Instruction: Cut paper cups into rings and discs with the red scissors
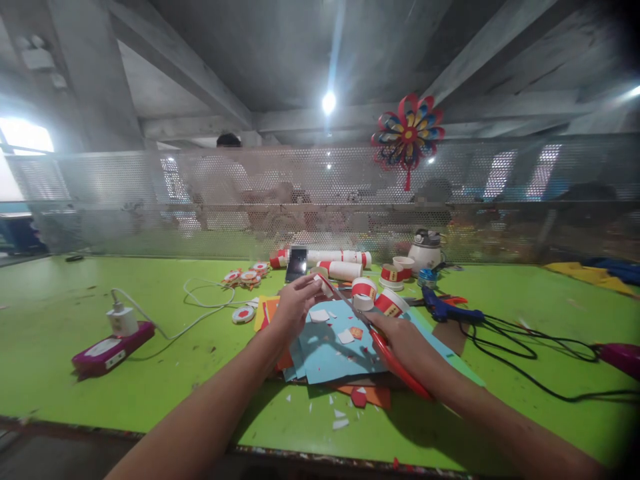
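My left hand (295, 303) pinches a small red-and-white piece of paper (325, 285) above the stacked sheets. In my right hand (400, 337) is a pair of scissors (397, 367) with red handles, its blades pointing up and left toward that piece. Whether the blades touch the paper is hard to tell. Beneath both hands lie light blue paper sheets (320, 363), strewn with white and red scraps (346, 337). Just beyond the scissors stand a cut red-and-white paper cup (363, 293) and a tilted one (392, 303).
At left, a purple power strip (113, 350) holds a white charger (123, 321) with a trailing cable. A blue glue gun (450, 310) lies right with black cords. A phone (297, 265), paper tubes (340, 269) and a white jug (425, 253) stand before a mesh screen (125, 200).
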A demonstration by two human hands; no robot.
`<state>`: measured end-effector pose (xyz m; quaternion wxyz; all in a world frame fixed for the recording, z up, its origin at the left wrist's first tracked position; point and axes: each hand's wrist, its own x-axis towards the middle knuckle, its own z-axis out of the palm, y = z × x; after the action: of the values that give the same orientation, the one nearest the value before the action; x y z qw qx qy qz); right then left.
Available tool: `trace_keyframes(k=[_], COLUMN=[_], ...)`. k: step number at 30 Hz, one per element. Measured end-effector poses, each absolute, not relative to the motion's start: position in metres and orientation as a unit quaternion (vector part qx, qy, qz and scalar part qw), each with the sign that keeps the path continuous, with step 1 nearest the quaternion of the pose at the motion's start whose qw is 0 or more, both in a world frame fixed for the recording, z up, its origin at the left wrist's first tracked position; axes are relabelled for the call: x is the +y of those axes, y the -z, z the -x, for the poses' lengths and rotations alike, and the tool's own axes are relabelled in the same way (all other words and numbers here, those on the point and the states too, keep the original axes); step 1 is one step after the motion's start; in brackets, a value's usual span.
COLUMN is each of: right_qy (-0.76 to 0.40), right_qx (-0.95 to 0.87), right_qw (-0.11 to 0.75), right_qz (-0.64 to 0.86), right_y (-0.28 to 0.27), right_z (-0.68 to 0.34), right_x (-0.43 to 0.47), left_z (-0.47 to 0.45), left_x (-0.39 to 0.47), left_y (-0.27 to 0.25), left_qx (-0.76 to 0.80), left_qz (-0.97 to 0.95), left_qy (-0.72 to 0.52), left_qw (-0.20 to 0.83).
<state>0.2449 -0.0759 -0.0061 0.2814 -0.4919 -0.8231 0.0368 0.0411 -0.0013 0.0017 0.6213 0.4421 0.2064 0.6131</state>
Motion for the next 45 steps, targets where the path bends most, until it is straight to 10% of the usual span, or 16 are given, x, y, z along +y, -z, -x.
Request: trace_keyframes(k=[45], right_qy=[-0.069], right_qx=[-0.809], right_qw=[0.288], right_qz=[0.508], right_y=[0.008], right_z=[-0.241], right_x=[-0.074], left_z=[-0.045], left_x=[0.004], left_y=[0.003], left_qx=[0.212], left_qz=[-0.443], left_qy=[-0.638], left_qw=[0.593])
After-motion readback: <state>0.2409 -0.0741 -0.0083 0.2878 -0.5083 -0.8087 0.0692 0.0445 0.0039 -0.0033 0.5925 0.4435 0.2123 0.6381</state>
